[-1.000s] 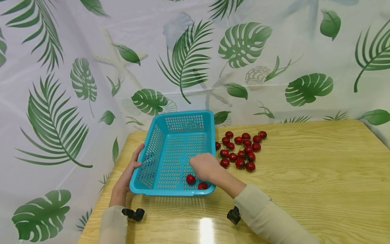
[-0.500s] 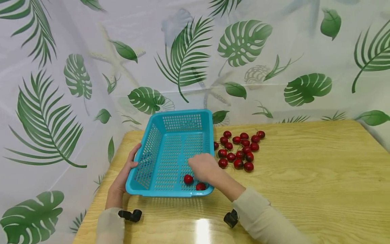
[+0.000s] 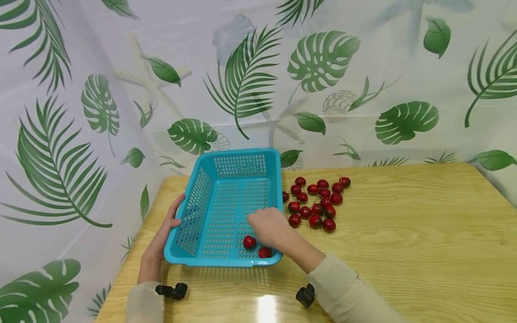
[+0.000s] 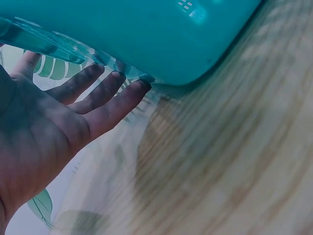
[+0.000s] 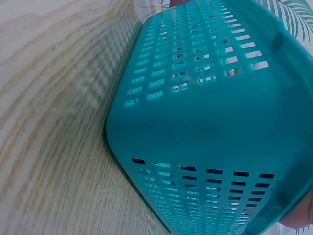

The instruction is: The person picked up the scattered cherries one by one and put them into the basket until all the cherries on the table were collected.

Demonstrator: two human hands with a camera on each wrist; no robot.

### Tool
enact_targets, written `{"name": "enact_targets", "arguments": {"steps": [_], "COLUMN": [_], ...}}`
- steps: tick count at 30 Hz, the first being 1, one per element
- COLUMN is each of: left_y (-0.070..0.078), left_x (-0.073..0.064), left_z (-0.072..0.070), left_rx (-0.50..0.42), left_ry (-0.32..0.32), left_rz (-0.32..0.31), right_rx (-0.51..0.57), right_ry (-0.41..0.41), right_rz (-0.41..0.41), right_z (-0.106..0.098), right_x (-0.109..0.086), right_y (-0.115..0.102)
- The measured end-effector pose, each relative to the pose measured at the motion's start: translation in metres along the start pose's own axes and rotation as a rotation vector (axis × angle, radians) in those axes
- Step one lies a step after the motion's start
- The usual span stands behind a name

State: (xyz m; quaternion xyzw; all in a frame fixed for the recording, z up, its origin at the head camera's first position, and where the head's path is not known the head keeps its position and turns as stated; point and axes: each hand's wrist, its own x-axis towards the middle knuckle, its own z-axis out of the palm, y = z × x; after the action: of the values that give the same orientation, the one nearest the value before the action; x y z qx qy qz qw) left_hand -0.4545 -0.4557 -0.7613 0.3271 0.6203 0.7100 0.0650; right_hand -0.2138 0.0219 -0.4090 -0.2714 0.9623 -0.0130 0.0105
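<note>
A turquoise plastic basket [image 3: 239,211] with slotted walls sits on the table in the head view. My left hand [image 3: 164,235] is at its left side; in the left wrist view the fingers [image 4: 115,105] are extended, tips against the basket's wall. My right hand [image 3: 272,229] is inside the basket over its right part, back of the hand up, fingers bent down and hidden; I cannot tell what they hold. Just below that hand, two red cherries, one cherry [image 3: 249,242] and another cherry [image 3: 265,252], lie in the near right corner. The right wrist view shows mostly the basket's outer walls [image 5: 205,132].
Several dark red cherries [image 3: 317,209], some with thin stems, lie loose on the wooden table [image 3: 404,224] close to the basket's right side. A white leaf-patterned curtain [image 3: 355,98] hangs behind and at the left. Black wrist mounts [image 3: 305,296] are on both arms.
The view has shifted slightly, so basket and hands appear a little further left. Both hands keep their places at the basket, and the two cherries inside stay put.
</note>
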Motion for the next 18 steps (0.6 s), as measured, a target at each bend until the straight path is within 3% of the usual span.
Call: {"name": "enact_targets", "arguments": {"steps": [2,4,5,7,8,9,11,12,14,15,17,18], "left_y": [0.023,0.061,0.08,0.129,0.142,0.144,0.124,0.099,0.036,0.016,0.008,0.015], "left_x": [0.002,0.006,0.01,0.014,0.016,0.017,0.014,0.01,0.005,0.004,0.002,0.003], "left_z": [0.023,0.059,0.077,0.121,0.131,0.132,0.113,0.09,0.033,0.016,0.009,0.016], "left_rx": [0.032,0.043,0.032,0.0,-0.002,0.004,-0.006,-0.001,-0.006,-0.002,-0.022,-0.019], "left_ry": [0.005,0.01,-0.012,0.036,0.039,0.024,0.004,0.018,-0.028,-0.033,-0.013,-0.003], "left_rz": [0.005,0.004,0.046,-0.024,-0.022,0.008,0.047,0.022,0.088,0.098,0.052,0.03], "right_rx": [-0.003,-0.007,-0.009,-0.002,0.003,0.009,0.02,0.025,0.033,0.036,0.051,0.063], "right_ry": [0.002,0.006,0.007,0.005,0.004,0.003,0.0,0.0,0.0,0.001,0.003,0.003], "right_rz": [-0.005,-0.007,-0.007,-0.004,-0.004,-0.004,-0.004,-0.006,-0.007,-0.004,0.0,0.001], "right_z": [0.001,0.001,0.001,0.002,0.002,0.002,0.002,0.002,0.002,0.002,0.002,0.001], "right_x": [-0.002,-0.003,-0.003,-0.003,-0.003,-0.003,-0.002,-0.002,-0.001,-0.002,-0.002,-0.002], "right_y": [0.0,0.0,0.0,0.0,0.0,0.0,0.0,-0.001,-0.001,-0.001,0.0,0.001]}}
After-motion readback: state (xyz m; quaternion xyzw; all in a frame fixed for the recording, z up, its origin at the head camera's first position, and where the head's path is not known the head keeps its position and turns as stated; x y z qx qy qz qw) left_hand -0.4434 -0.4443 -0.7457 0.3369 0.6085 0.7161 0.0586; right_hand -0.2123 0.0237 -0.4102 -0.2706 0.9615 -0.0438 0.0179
